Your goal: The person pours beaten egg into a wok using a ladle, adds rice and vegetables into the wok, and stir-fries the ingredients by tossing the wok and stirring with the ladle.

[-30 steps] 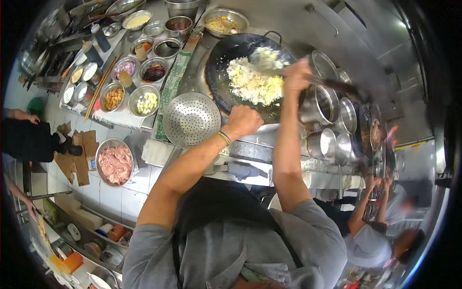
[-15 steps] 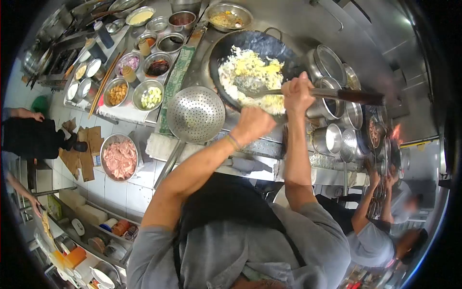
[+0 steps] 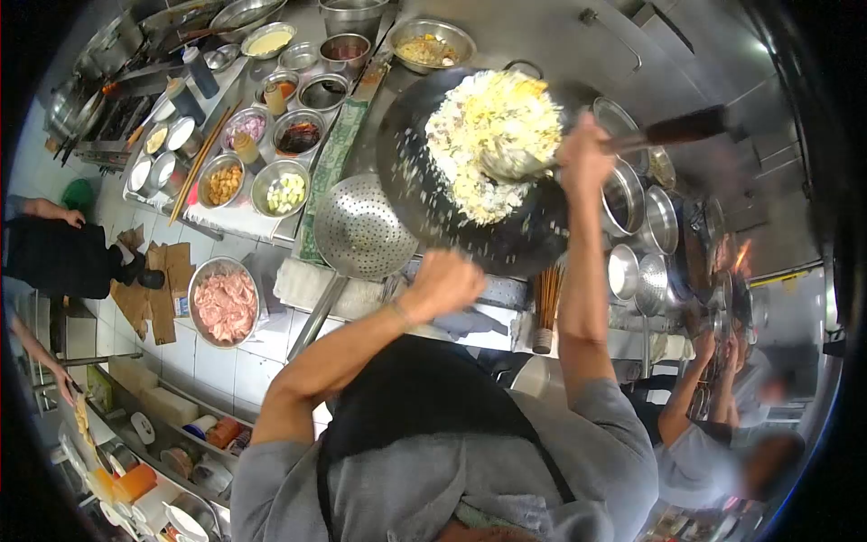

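Observation:
A black wok (image 3: 397, 154) is tilted above the stove, and fried rice with egg (image 3: 495, 126) is in the air and spread over its inside, with loose grains scattering on the left. My left hand (image 3: 442, 287) is closed in a fist at the wok's near rim; the part it grips is hidden under the fingers. In my right hand (image 3: 587, 155) is the handle of a metal ladle, fingers wrapped round it. The ladle's bowl (image 3: 511, 165) sits within the rice, and its dark grip (image 3: 682, 126) points to the right.
Left of the wok rests a perforated strainer (image 3: 364, 226). Beyond it are bowls of ingredients, including a bowl of chopped greens (image 3: 280, 188). A basin of raw meat (image 3: 226, 303) is lower left. Metal pots (image 3: 623, 271) stand at right, near a co-worker (image 3: 709, 434) and a flame (image 3: 742, 256).
The wok has tipped up and come nearer my body, and the rice has been tossed up. My left hand has moved down and left; my right hand with the ladle has shifted right.

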A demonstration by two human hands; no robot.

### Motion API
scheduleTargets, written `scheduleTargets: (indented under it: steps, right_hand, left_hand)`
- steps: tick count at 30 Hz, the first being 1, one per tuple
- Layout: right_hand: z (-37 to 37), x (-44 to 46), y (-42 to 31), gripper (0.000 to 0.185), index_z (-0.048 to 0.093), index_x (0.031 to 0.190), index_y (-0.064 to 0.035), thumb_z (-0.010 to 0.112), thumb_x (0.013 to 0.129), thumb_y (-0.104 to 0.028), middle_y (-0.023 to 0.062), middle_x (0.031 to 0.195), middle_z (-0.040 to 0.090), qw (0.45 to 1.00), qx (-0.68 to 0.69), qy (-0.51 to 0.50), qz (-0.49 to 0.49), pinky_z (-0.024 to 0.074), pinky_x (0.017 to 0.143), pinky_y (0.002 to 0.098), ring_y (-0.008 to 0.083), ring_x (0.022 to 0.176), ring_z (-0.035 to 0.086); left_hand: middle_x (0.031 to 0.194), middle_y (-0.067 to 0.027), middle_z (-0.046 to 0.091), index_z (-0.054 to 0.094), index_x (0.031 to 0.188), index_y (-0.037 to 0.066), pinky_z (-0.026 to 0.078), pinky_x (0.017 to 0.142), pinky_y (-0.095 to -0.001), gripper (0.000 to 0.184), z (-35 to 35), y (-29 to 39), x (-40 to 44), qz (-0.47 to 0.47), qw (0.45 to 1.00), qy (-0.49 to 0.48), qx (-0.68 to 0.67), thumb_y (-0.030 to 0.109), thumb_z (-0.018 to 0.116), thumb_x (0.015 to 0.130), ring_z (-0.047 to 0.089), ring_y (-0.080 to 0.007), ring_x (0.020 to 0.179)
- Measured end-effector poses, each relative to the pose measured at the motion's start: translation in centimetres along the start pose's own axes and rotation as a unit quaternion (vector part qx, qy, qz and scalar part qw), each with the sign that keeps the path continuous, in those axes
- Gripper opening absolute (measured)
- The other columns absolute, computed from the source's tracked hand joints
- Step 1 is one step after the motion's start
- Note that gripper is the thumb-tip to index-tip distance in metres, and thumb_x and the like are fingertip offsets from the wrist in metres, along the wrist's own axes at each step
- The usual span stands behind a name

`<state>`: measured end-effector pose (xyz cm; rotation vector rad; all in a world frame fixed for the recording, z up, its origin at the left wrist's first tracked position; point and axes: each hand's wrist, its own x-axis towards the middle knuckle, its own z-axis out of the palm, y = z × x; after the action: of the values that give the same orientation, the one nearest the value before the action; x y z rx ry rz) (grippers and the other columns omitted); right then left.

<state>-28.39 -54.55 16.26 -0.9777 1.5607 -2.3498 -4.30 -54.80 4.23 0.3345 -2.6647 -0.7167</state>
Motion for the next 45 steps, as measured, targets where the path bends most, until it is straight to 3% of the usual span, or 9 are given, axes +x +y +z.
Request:
scheduleTargets:
  steps: [6, 9, 17, 22, 29, 33, 39, 44, 45]
  right_hand:
    - [-0.4, -2.3, -5.5, 0.041, 0.042, 0.064, -0.0139, 0.064, 0.098, -0.024, -0.0057, 0.049, 0.035, 0.999, -0.005, 0.034, -0.028, 0.0221, 0.033, 0.0268, 0.0072, 0.037, 0.03]
    - [-0.1, -1.3, 7.7, 0.037, 0.039, 0.068, -0.015, 0.059, 0.099, -0.018, -0.0052, 0.051, 0.032, 1.0, 0.018, -0.01, -0.002, 0.0234, 0.037, 0.0278, 0.0091, 0.04, 0.03]
    - [0.1, 0.8, -8.4, 0.046, 0.037, 0.063, -0.014, 0.062, 0.098, -0.029, -0.0046, 0.05, 0.031, 0.999, -0.001, -0.046, 0.01, 0.0226, 0.035, 0.0276, 0.0074, 0.038, 0.03]
    - [0.7, -1.0, 6.6, 0.041, 0.043, 0.064, -0.0135, 0.061, 0.099, -0.026, -0.0061, 0.053, 0.038, 0.998, 0.019, -0.052, 0.019, 0.0251, 0.039, 0.0253, 0.0052, 0.042, 0.034]
    - [1.5, 0.3, -7.7, 0.045, 0.038, 0.062, -0.0111, 0.054, 0.102, -0.022, -0.0026, 0.049, 0.034, 0.988, 0.014, -0.037, -0.151, 0.0195, 0.035, 0.0286, 0.0077, 0.037, 0.027]
    - [-1.0, 0.3, 0.5, 0.04, 0.044, 0.064, -0.0073, 0.053, 0.102, -0.018, -0.0017, 0.052, 0.041, 0.955, -0.015, 0.067, -0.289, 0.0299, 0.04, 0.0269, 0.0086, 0.045, 0.039]
    - [1.8, 0.3, 5.0, 0.036, 0.046, 0.069, -0.0126, 0.056, 0.102, -0.023, -0.0067, 0.054, 0.038, 0.995, -0.085, -0.047, -0.028, 0.025, 0.038, 0.0264, 0.0067, 0.041, 0.033]
    - [3.2, -0.6, 10.6, 0.034, 0.045, 0.069, -0.0117, 0.055, 0.101, -0.014, -0.0066, 0.053, 0.036, 0.983, -0.022, -0.035, -0.18, 0.0243, 0.04, 0.0254, 0.0061, 0.043, 0.032]
    - [4.4, -1.2, 10.6, 0.035, 0.046, 0.067, -0.0123, 0.058, 0.1, -0.017, -0.0074, 0.054, 0.039, 0.993, 0.068, -0.1, -0.007, 0.026, 0.042, 0.0253, 0.0052, 0.045, 0.035]
  left_hand:
    - [0.059, -0.0171, 0.063, 0.069, 0.059, 0.009, 0.051, 0.054, -0.0468, 0.03, -4.9, 2.3, 6.2, 0.021, 0.996, 0.085, -0.014, 0.028, 0.061, 0.081, 0.064, -0.0358, 0.055]
    - [0.055, -0.0157, 0.062, 0.069, 0.059, 0.009, 0.051, 0.054, -0.0468, 0.036, 0.0, -0.4, 5.3, 0.02, 0.995, 0.096, -0.011, 0.03, 0.056, 0.086, 0.064, -0.0351, 0.052]
    - [0.051, -0.0124, 0.059, 0.063, 0.053, 0.009, 0.047, 0.046, -0.0454, 0.034, -5.1, 2.9, 1.4, 0.081, 0.993, 0.084, -0.026, 0.024, 0.057, 0.084, 0.059, -0.0303, 0.043]
    - [0.053, -0.0142, 0.061, 0.065, 0.054, 0.01, 0.046, 0.047, -0.0451, 0.033, 0.1, -0.9, 4.9, 0.035, 0.989, 0.141, 0.006, 0.025, 0.057, 0.083, 0.059, -0.0313, 0.044]
    - [0.055, -0.017, 0.062, 0.066, 0.053, 0.009, 0.051, 0.054, -0.0445, 0.034, -1.8, -0.8, 3.0, -0.023, 0.998, 0.042, -0.034, 0.026, 0.06, 0.081, 0.064, -0.0329, 0.051]
    - [0.058, -0.0178, 0.063, 0.069, 0.058, 0.007, 0.053, 0.06, -0.0467, 0.03, 3.2, -5.0, 7.1, -0.002, 0.995, 0.1, -0.002, 0.026, 0.06, 0.079, 0.065, -0.0365, 0.056]
    - [0.061, -0.0165, 0.065, 0.071, 0.059, 0.009, 0.055, 0.063, -0.0458, 0.03, 3.3, -4.7, 7.9, -0.012, 0.995, 0.092, 0.024, 0.028, 0.059, 0.079, 0.067, -0.0353, 0.059]
    - [0.062, -0.0167, 0.066, 0.072, 0.06, 0.009, 0.055, 0.064, -0.0461, 0.032, 3.1, -4.8, 7.8, -0.016, 0.996, 0.08, 0.023, 0.03, 0.058, 0.081, 0.067, -0.0359, 0.059]
    - [0.062, -0.0168, 0.066, 0.072, 0.061, 0.009, 0.055, 0.065, -0.0462, 0.033, 3.2, -4.7, 7.7, -0.014, 0.997, 0.076, 0.024, 0.03, 0.057, 0.082, 0.066, -0.0362, 0.059]
